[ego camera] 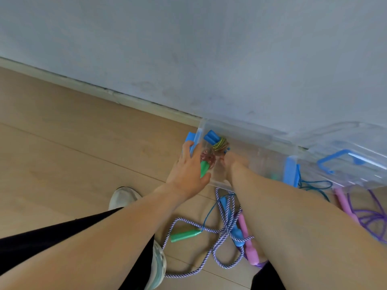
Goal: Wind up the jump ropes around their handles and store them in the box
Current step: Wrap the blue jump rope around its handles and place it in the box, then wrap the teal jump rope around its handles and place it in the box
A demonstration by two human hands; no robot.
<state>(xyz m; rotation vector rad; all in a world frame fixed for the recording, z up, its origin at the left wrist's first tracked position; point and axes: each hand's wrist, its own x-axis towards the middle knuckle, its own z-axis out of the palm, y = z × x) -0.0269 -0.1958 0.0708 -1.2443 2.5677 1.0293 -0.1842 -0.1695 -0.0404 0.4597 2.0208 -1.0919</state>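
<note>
The clear box [247, 141] sits on the wood floor [73, 132] against the wall [209, 49]. Her left hand [188, 166] lies flat on its near left corner, fingers straight, beside a wound rope with green handles [204, 167] inside. The right hand [232, 162] reaches into the box by a wound rope with blue handles [213, 138]; its grip is blurred and I cannot tell if it holds anything. Loose ropes [226, 233] lie tangled on the floor nearer her, and the lid [345, 162] rests to the right.
</note>
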